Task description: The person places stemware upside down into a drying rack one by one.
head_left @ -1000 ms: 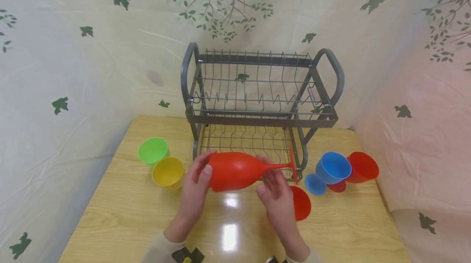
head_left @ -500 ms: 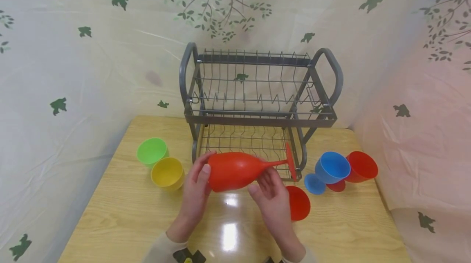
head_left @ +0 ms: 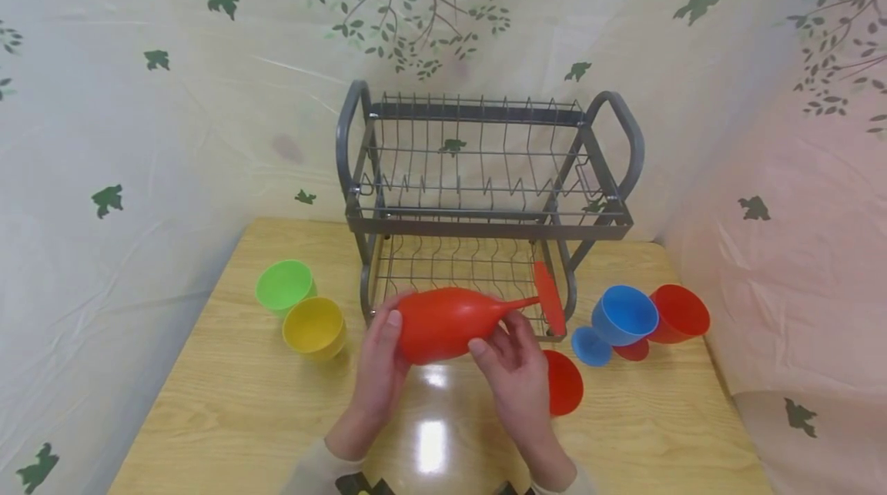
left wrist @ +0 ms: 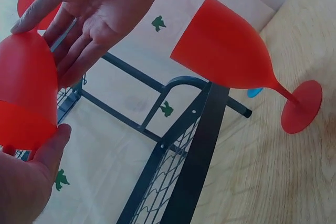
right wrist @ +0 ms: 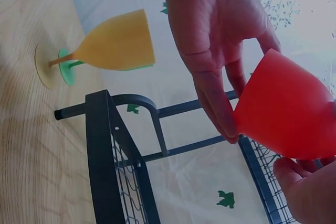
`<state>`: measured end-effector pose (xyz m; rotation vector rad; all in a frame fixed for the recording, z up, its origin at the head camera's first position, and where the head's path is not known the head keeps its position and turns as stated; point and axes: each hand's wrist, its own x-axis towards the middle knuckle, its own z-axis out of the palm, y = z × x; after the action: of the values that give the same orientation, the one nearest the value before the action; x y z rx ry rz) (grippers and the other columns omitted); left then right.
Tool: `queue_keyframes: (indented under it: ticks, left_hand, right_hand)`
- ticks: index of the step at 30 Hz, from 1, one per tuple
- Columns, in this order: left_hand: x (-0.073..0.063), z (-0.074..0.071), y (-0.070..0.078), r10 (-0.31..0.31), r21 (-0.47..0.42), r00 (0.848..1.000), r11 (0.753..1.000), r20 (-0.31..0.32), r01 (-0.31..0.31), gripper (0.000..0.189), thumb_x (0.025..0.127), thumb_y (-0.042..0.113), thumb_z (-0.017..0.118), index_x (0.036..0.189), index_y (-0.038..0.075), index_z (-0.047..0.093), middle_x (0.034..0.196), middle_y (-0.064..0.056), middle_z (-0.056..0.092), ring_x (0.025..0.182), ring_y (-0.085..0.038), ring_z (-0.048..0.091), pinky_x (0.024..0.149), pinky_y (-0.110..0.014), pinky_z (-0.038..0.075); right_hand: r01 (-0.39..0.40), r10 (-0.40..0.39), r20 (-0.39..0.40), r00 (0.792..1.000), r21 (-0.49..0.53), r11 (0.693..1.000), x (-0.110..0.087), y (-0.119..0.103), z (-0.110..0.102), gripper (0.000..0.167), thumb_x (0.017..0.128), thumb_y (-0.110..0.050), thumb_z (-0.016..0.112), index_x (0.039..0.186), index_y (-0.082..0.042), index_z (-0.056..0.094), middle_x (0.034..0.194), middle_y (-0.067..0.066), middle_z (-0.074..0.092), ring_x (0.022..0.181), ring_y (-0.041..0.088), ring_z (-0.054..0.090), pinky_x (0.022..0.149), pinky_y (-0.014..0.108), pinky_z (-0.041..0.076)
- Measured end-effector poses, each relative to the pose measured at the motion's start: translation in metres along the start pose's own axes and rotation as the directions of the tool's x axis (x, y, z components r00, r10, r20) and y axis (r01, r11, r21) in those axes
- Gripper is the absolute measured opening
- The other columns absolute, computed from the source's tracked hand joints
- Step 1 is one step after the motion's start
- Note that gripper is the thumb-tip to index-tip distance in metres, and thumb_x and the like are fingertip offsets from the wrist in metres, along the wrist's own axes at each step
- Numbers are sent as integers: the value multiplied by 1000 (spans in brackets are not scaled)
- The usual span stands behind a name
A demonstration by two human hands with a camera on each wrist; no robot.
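Holding a red goblet on its side, a little below the centre of the head view, with its mouth toward frame left and its foot toward frame right. Gripping the mouth end with the left hand, thumb at the rim and fingers along the bowl. Grasping the narrow end of the bowl, just beside the stem, with the right hand, by thumb and fingers set around it. Overlapping, at the foot, the lower right corner of a dark two-tier dish rack (touching it or merely in front, hard to tell from above).

At left of the frame, on a wooden table: a green goblet and, slightly lower, a yellow goblet, nearly lined up one behind the other in the right wrist view. At right of the frame: a blue goblet, overlapping a second red goblet farther right. Right of centre, low in the frame and partly covered by the wrist: a third red goblet, standing on its foot in the left wrist view. Across the upper frame: pale cloth with leafy branches and green bird-like shapes. At the bottom edge: pale sleeves.
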<state>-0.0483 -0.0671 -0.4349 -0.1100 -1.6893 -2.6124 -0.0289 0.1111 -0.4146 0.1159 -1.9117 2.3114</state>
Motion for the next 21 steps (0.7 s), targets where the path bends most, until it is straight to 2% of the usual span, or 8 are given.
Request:
queue_keyframes:
  ticks: [3,6,9,11,12,15,17,21]
  left_hand:
    - [-1,-1,1,1,40,999,999,42,-3,42,110,26,43,146,4,48,145,-15,51,125,-35,57,98,-41,58]
    - [-2,-5,3,33,171,994,984,106,-51,48,109,26,39,152,3,43,148,-15,50,127,-34,56,99,-39,57]
    - [-2,-9,5,140,343,972,918,190,-199,52,108,24,39,156,5,40,155,-12,48,136,-33,53,104,-41,54]
    - [0,-11,7,244,444,938,832,246,-333,54,109,29,41,156,4,40,158,-10,47,140,-33,49,108,-44,51]
    - [2,-13,9,304,485,911,774,278,-407,55,109,32,42,155,2,41,159,-10,45,142,-34,47,111,-45,48]
    - [8,-16,15,449,588,818,572,359,-572,67,109,48,41,152,-4,42,160,-14,43,145,-38,42,119,-44,38]
    - [13,-18,20,514,636,756,436,405,-637,75,108,55,38,149,-7,44,159,-19,43,146,-41,40,124,-43,30]
    - [22,-23,33,595,685,652,220,470,-694,75,108,54,40,144,-12,47,155,-28,43,147,-46,36,126,-49,25]
  right_hand:
    - [-23,22,-13,1000,-6,1000,-1,-3,-2,55,96,5,67,147,-2,48,143,10,58,130,23,62,96,36,57]
    - [-31,30,-33,999,-16,999,-1,-8,-5,54,97,5,66,147,-3,48,142,10,58,131,23,61,96,36,57]
    - [-39,36,-61,997,-43,998,-2,-16,-9,52,98,3,66,146,-3,49,141,9,59,130,20,61,96,33,57]
    - [-47,42,-85,995,-57,997,-2,-21,-13,51,98,2,66,146,-4,49,141,8,59,130,18,61,95,31,57]
    - [-47,42,-93,995,-60,997,-2,-23,-15,51,98,2,66,146,-4,49,141,7,59,130,18,61,95,31,57]
    - [-34,26,-118,993,-73,997,-2,-31,-23,49,99,4,64,145,-5,50,140,7,60,129,19,62,95,31,57]
    - [-13,2,-127,992,-85,996,-1,-36,-28,49,98,5,64,144,-6,51,139,8,61,128,20,62,95,30,57]
    - [9,-27,-143,989,-121,993,0,-44,-37,47,98,4,64,142,-8,53,137,8,62,126,21,62,94,27,58]
